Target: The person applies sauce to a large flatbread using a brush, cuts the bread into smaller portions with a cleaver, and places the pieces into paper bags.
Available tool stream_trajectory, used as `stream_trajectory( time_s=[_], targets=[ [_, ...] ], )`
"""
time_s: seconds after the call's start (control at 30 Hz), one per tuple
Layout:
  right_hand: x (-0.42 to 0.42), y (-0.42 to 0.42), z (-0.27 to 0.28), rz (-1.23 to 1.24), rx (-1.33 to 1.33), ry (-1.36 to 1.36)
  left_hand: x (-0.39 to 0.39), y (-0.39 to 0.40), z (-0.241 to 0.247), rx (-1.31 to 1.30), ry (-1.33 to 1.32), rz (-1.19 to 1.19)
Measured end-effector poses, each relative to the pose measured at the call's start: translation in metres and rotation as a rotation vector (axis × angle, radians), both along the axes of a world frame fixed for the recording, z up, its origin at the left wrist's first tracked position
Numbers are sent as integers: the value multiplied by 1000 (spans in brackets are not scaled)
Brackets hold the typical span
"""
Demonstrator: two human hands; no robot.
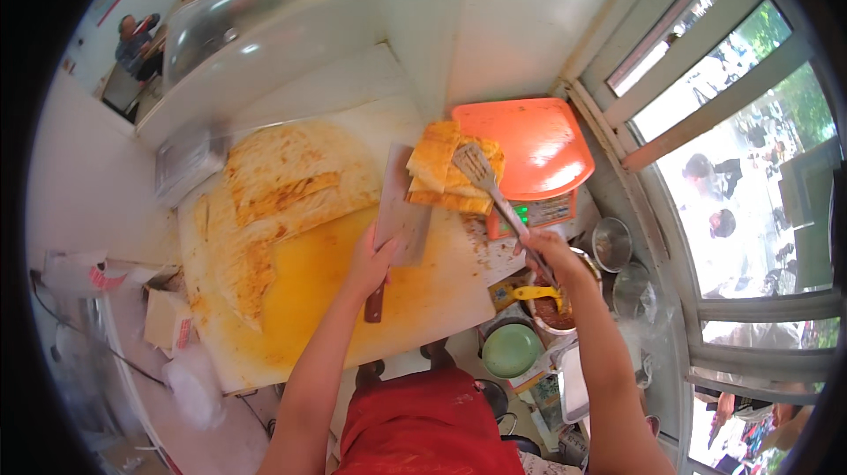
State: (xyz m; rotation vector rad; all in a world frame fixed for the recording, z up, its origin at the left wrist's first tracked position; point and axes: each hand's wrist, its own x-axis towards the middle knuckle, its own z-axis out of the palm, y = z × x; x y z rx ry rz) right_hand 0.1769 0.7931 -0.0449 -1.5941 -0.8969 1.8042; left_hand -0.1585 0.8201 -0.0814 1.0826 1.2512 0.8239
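My left hand (372, 262) grips a cleaver (405, 223) near the joint of its broad metal blade and wooden handle. In my right hand (554, 254) is a slotted metal utensil (503, 202), its head resting on a pile of cut flatbread pieces (437, 167). The pile lies between the blade and the utensil's head, over the far right of the cutting board (423, 316) and beside the orange scale. Whether the pile is lifted off the board, I cannot tell. A large flatbread (298, 151) with a cut-out section covers the board's far left.
An orange weighing scale (523, 144) with a lit display stands at the back right. Right of the board are a sauce pot (554, 316) with a yellow-handled tool, a green bowl (511, 350) and metal bowls (611, 245). A clear container (190, 161) sits at the far left. Windows line the right.
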Motion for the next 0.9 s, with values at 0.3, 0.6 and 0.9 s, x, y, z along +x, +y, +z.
stream_trajectory(
  time_s=[0.3, 0.6, 0.9],
  targets=[
    [-206, -142, -103, 119, -169, 251, -222, -171, -6, -308, 424, 50],
    [-197, -188, -64, 22, -273, 121, -216, -129, 83, 345, 919, 138],
    [-229, -208, -79, -19, -249, 53, -125, -70, 0, 280, 1074, -106]
  ],
)
